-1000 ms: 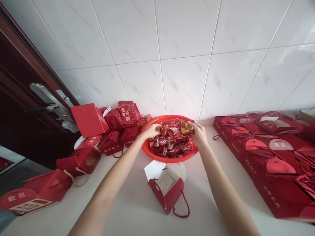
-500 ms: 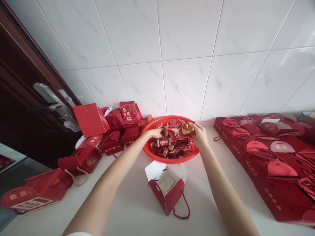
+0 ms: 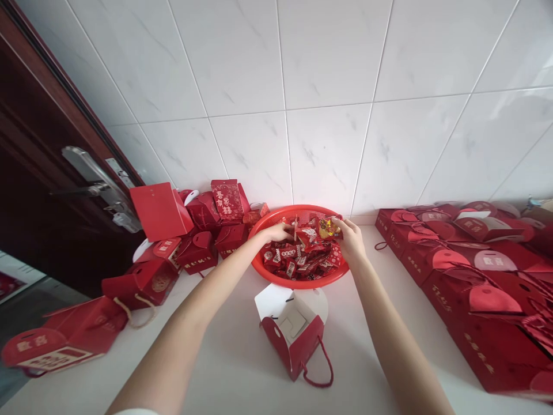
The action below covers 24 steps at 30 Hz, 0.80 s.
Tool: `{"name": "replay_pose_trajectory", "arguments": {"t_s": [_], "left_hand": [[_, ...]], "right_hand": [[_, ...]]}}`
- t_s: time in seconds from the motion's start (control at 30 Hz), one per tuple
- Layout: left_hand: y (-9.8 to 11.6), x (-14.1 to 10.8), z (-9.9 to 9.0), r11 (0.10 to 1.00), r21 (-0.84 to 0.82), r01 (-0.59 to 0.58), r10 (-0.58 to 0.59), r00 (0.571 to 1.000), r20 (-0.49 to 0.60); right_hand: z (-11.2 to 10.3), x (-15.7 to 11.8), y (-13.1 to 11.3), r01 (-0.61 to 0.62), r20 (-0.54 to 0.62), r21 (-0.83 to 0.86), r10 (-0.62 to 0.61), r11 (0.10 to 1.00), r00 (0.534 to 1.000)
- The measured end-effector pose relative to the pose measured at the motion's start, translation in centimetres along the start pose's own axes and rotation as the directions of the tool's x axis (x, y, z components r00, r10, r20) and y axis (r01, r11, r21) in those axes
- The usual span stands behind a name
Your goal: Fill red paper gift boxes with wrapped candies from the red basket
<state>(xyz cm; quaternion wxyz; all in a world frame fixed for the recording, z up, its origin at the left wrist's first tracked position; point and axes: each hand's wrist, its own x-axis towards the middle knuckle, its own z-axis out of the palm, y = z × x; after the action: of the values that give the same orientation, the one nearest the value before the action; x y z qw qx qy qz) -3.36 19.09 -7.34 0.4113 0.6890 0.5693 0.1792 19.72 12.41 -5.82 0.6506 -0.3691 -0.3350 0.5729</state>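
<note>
Centrally, toward the near edge of the desk (image 3: 242, 369), an open red box (image 3: 294, 328) is set down, its flaps spread, its white interior exposed. A red cord handle (image 3: 332, 369) is draped from its side onto the surface. Just beyond, an orange-red basket (image 3: 298, 283) is placed well toward the back edge, filled with wrapped sweets (image 3: 298, 265), mostly red.

Both hands are extended over the basket. By the right hand (image 3: 349, 233), nearly closed, a gold-and-red packet (image 3: 329, 228) is pinched at the basket's right side. The left hand (image 3: 280, 232) is part curled among the sweets at the basket's left; its fingertips are partly hidden, so whether anything is gripped cannot be told.

Along the left edge, up to the far left corner, assorted red boxes (image 3: 142, 282) are strung out. The right edge is lined with red boxes (image 3: 466, 288) packed closely together. Behind the back edge, a white tiled wall (image 3: 328, 104) is seen; at far left, a dark door (image 3: 38, 190) fitted with a metal handle (image 3: 93, 187).
</note>
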Motion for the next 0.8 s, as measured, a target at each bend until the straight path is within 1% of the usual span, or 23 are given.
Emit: {"name": "replay_pose_trajectory", "arguments": {"t_s": [0.07,0.2,0.4,0.6,0.8], "left_hand": [[0.1,0.0,-0.1,0.999,-0.051,-0.018,0.017,1.0,-0.023],[0.1,-0.2,-0.5,0.988,-0.144,-0.056,0.041,0.994,-0.103],[0.4,-1.2,-1.3,0.952,-0.283,-0.113,0.078,0.988,-0.132],[0.4,-1.8,-2.0,0.938,-0.316,-0.142,0.087,0.979,-0.182],[0.4,-3.0,-3.1,0.931,-0.33,-0.154,0.089,0.975,-0.204]], "right_hand": [[0.0,0.0,0.0,0.006,0.008,0.007,-0.006,1.0,1.0],[-0.1,0.1,0.2,0.001,0.009,0.0,-0.001,1.0,1.0],[-0.1,0.1,0.2,0.002,-0.007,-0.013,-0.002,1.0,1.0],[0.0,-0.1,-0.1,-0.015,-0.011,-0.021,0.015,1.0,1.0],[-0.1,0.0,0.1,-0.003,-0.017,-0.025,0.002,1.0,1.0]]}}
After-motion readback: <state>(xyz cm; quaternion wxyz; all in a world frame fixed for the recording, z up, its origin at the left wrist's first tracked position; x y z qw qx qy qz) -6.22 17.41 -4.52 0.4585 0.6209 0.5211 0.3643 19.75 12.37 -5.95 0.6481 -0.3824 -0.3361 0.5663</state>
